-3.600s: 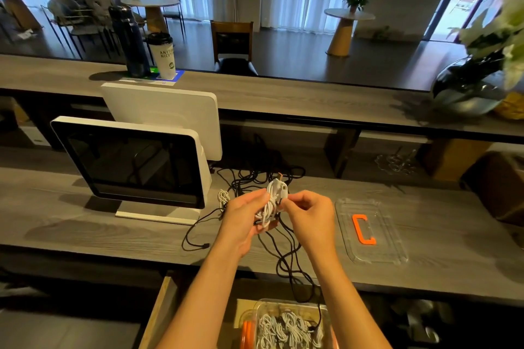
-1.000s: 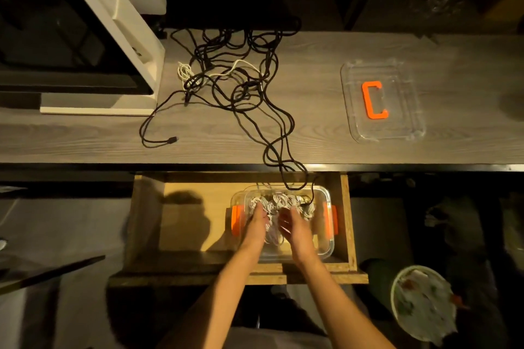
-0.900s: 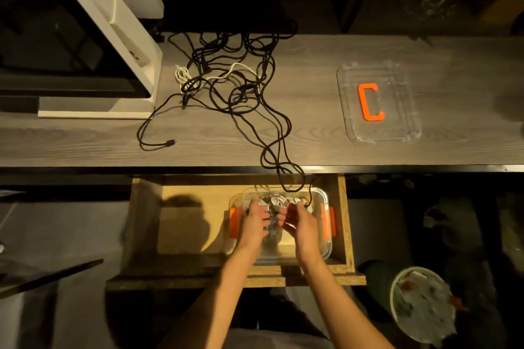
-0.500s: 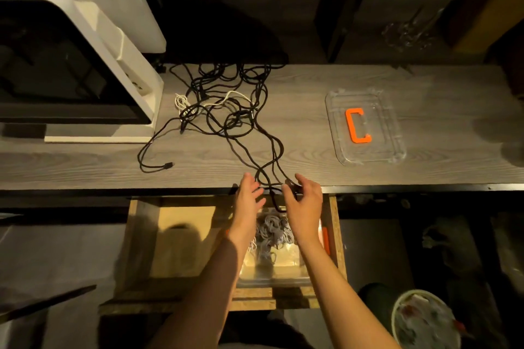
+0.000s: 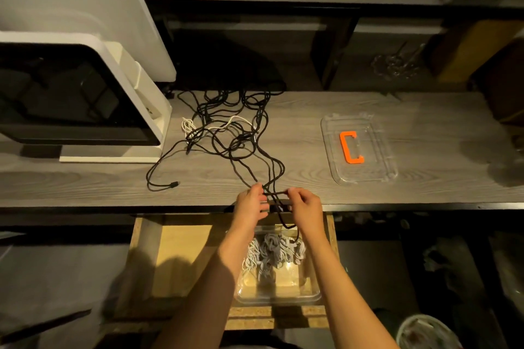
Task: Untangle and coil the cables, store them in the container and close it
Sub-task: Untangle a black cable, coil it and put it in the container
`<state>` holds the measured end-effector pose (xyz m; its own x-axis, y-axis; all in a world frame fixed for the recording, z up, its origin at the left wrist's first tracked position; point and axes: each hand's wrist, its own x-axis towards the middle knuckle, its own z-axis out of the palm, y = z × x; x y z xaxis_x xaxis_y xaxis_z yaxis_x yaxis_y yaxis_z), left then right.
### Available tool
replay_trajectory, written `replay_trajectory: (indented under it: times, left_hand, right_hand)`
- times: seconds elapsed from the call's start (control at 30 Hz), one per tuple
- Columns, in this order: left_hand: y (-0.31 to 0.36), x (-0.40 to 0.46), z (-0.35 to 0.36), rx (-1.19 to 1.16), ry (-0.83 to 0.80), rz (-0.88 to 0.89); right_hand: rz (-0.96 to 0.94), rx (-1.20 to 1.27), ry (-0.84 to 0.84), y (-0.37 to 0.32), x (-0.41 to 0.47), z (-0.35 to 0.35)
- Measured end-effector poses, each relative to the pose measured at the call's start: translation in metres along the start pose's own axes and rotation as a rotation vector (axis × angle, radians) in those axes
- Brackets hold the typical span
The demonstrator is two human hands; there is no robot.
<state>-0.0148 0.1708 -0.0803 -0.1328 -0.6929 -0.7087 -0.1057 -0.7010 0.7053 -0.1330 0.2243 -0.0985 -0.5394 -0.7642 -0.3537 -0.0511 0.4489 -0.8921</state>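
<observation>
Black cable [image 5: 273, 193] between both hands' fingers [image 5: 293, 192] (pinched).

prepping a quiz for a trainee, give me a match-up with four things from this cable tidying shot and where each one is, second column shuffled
Things:
1. clear lid
2. black cable
3. coiled white cables
4. container

Places:
A. inside the container
B. tangled on the counter, one end pinched by the left hand and right hand
C. in the open drawer
D. flat on the counter, right of the tangle

Pairs: 1-D, 2-B, 3-A, 4-C
</observation>
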Motion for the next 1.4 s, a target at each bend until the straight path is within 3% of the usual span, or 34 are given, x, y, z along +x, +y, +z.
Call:
replay_trajectory:
  times: [0.1, 0.27, 0.5, 0.67, 0.83, 1.03, 1.17, 1.4]
  left_hand:
    - [-0.001, 0.001, 0.001, 0.045, 0.045, 0.030]
    - [-0.008, -0.001, 0.000, -0.085, -0.041, 0.030]
    - [-0.020, 0.007, -0.006, 0.017, -0.021, 0.030]
    - [-0.021, 0.011, -0.010, 0.151, -0.073, 0.057]
    - [-0.025, 0.015, -0.009, 0.061, -0.083, 0.011]
    - [-0.037, 0.014, -0.019, -0.033, -0.077, -0.024]
    - [-0.036, 0.008, -0.023, -0.039, -0.108, -0.002]
    - [-0.013, -0.012, -0.026, -0.053, -0.125, 0.090]
  right_hand:
    - [0.097, -0.102, -0.015, 0.007, 0.008, 0.005]
    - [0.207, -0.150, -0.254, 0.016, 0.013, 0.016]
    - [0.161, -0.206, -0.243, 0.017, 0.016, 0.022]
    - [0.205, -0.047, -0.293, 0.026, 0.017, 0.023]
    - [0.260, 0.086, -0.241, 0.028, 0.022, 0.030]
    - [0.244, -0.027, -0.131, 0.026, 0.029, 0.043]
    - [0.272, -0.032, -0.169, 0.026, 0.027, 0.041]
    - [0.260, 0.301, -0.090, 0.000, 0.015, 0.026]
